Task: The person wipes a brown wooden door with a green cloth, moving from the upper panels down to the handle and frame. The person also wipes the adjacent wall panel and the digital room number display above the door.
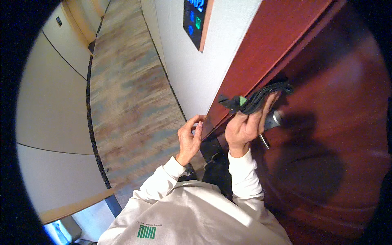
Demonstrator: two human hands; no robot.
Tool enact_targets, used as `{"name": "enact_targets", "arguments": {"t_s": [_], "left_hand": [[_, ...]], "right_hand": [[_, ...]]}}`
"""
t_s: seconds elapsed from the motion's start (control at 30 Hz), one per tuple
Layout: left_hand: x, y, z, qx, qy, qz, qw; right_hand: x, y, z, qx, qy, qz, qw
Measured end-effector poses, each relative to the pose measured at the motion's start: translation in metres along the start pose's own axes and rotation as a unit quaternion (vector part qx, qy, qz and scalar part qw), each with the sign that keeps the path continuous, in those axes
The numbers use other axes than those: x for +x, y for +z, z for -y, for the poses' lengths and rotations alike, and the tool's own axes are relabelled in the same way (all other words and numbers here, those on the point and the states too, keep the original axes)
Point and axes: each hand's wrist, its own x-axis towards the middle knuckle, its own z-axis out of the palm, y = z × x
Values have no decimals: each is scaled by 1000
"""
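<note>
My right hand holds a bunched dark cloth with a small green tag. The cloth rests against the reddish-brown door frame, by the seam where it meets the door. Just right of that hand, a metal door handle sticks out, partly hidden by the fingers. My left hand is at the outer edge of the frame, beside the white wall. Its fingers are bent with the thumb apart, and nothing shows in it. Whether its fingertips touch the frame is hard to tell.
A black panel with lit symbols is mounted on the white wall above. Patterned carpet runs along the corridor at left, bordered by a dark skirting and pale wall panels. My dark shoes and trousers show below my hands.
</note>
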Motion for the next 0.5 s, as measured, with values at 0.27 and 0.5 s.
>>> {"name": "enact_targets", "arguments": {"t_s": [0.27, 0.5], "left_hand": [[5, -10, -9, -60, 87, -167, 980], [-8, 16, -1, -14, 103, -70, 992]], "right_hand": [[-14, -16, -22, -141, -252, 215, 933], [-93, -4, -15, -153, -213, 427, 866]]}}
